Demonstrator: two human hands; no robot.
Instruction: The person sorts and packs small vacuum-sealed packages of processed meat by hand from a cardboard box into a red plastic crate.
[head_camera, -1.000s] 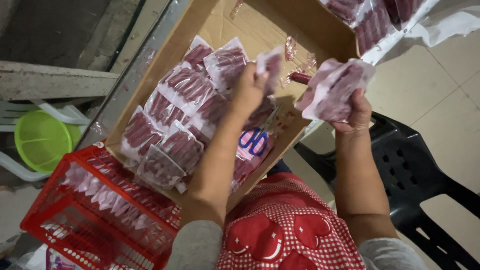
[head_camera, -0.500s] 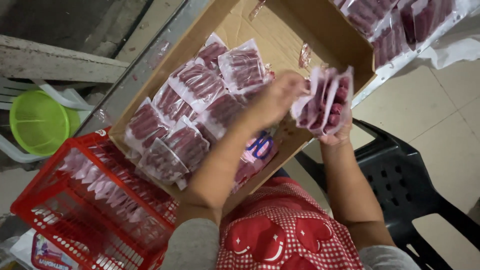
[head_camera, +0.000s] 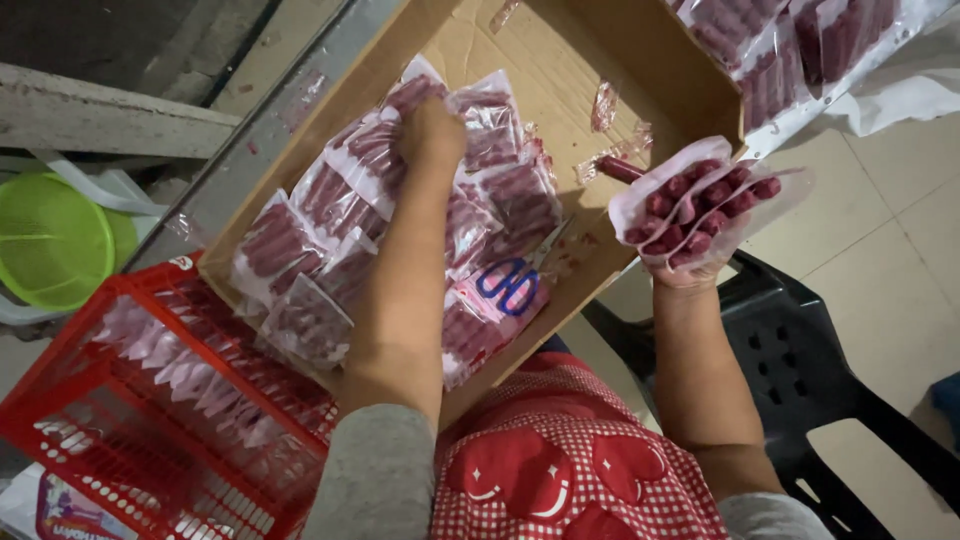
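Clear plastic packets of red sausages (head_camera: 330, 200) lie overlapping in the cardboard box (head_camera: 560, 70) at centre frame. A fanned bunch of packets (head_camera: 700, 205) sits at centre right. More packets (head_camera: 790, 45) fill the upper right corner. A colourful printed package (head_camera: 70, 510) peeks in at lower left.

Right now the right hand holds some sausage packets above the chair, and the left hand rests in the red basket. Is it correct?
Not quite. In the head view the left hand rests on packets inside the cardboard box, not the red basket. The right hand does hold sausage packets.
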